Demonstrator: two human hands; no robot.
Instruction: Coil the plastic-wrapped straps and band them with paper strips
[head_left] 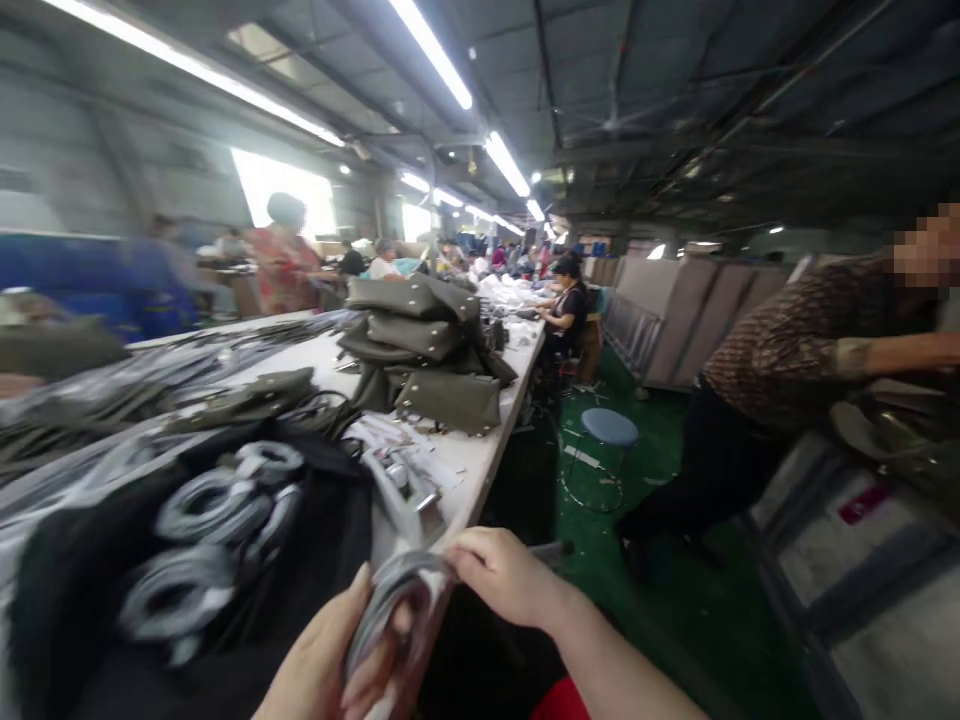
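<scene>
A coil of grey cord (411, 572) with a whitish wrap is held up in front of me at the table's near edge. My left hand (322, 645) is closed around its left and lower side, with fingers through the loop. The fingers of my right hand (499, 575) are pinched at the coil's upper right edge. To the left, several similar grey coils (214, 505) lie on a black cloth or bag (330, 510). Motion blur hides the finer detail of the cord.
Stacked olive-grey bags (420, 340) stand on the long white table (480, 470), among straps and small metal parts. On the green floor is a blue stool (609, 427). A person (780, 330) bends over a crate on the right; others sit or stand further back.
</scene>
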